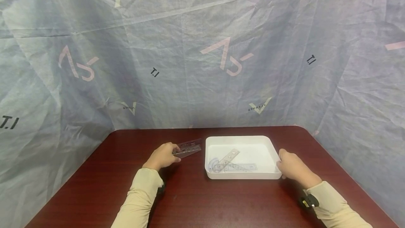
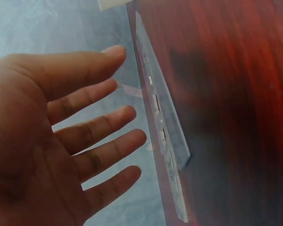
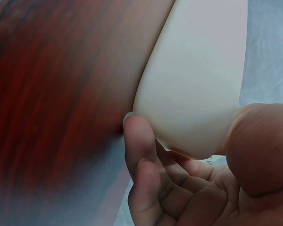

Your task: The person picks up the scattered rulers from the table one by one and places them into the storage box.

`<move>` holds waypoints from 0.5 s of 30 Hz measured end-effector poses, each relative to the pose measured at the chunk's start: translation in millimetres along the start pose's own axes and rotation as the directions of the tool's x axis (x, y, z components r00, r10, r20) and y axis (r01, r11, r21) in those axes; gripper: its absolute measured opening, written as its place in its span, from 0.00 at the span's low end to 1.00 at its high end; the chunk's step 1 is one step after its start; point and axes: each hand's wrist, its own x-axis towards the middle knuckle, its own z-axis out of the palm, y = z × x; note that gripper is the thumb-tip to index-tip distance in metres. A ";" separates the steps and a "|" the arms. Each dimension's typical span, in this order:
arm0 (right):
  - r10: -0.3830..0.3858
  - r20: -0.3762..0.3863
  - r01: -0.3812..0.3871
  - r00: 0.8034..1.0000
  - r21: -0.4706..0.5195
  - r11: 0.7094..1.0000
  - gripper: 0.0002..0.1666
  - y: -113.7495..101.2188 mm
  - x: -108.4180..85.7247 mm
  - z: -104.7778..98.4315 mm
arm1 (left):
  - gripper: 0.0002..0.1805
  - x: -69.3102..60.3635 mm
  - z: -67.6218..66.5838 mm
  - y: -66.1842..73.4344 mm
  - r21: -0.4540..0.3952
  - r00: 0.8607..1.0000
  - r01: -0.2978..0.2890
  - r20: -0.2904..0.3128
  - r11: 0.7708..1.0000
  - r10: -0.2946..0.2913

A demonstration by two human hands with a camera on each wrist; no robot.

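Note:
My left hand point(image 1: 162, 156) is beside clear plastic pieces with cut-outs point(image 1: 192, 147), like a stencil ruler, left of the tray. In the left wrist view, its fingers and thumb are spread, and a gap shows between them and the clear plastic point(image 2: 167, 110). I cannot tell whether this is one piece or two. My right hand point(image 1: 292, 164) grips the right front corner of a white tray point(image 1: 243, 175), thumb at the rim and fingers against its underside in the right wrist view. Inside the tray lie a ruler with round holes point(image 1: 233, 153), a clear ruler point(image 1: 251, 166) and a protractor point(image 1: 212, 164), overlapping.
A dark red wooden table point(image 1: 196, 203) lies under everything. Grey printed cloth point(image 1: 186, 90) hangs behind it and on both sides. Both forearms reach in from the front edge, each with a dark strap device point(image 1: 309, 201) at the wrist.

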 end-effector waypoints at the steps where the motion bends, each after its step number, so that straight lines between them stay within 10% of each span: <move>1: -0.002 -0.001 0.002 1.000 -0.002 1.000 0.04 0.1 0.1 0.0 | 0.18 0.3 0.6 -0.4 0.003 1.000 0.004 0.000 1.000 -0.004; 15: -0.001 -0.007 0.001 1.000 -0.001 1.000 0.04 1.2 0.4 1.1 | 0.18 -2.3 2.0 -0.2 0.021 1.000 0.015 0.026 1.000 -0.015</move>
